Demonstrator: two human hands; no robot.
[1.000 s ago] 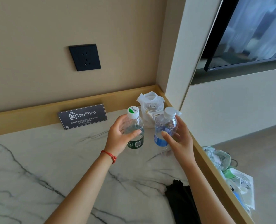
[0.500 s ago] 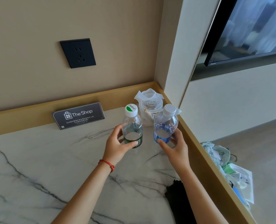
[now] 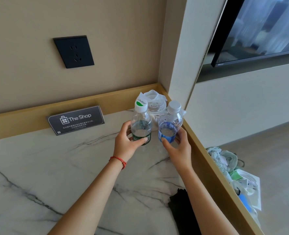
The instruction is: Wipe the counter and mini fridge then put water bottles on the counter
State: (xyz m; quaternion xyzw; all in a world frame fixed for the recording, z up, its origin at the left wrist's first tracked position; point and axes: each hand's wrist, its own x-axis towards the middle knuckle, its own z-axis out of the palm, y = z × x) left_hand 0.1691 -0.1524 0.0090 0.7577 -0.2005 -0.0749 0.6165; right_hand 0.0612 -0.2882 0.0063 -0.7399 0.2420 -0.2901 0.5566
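Observation:
Two small clear water bottles stand upright side by side near the back right corner of the white marble counter [image 3: 59,167]. My left hand [image 3: 125,143] grips the bottle with the green label [image 3: 141,122] round its lower part. My right hand [image 3: 178,148] grips the bottle with the blue label [image 3: 170,123] the same way. Both have white caps; the left cap carries a green mark. The mini fridge is not in view.
Behind the bottles sits something wrapped in clear plastic [image 3: 154,102]. A dark "The Shop" sign [image 3: 76,120] leans on the wooden back rail. A black cloth [image 3: 182,209] lies near the counter's right edge. Clutter [image 3: 228,165] lies on the floor at right; a TV [image 3: 262,29] hangs above.
Both bottles have come down onto the counter near the corner. My hands have slid from the bottles' shoulders to their lower parts.

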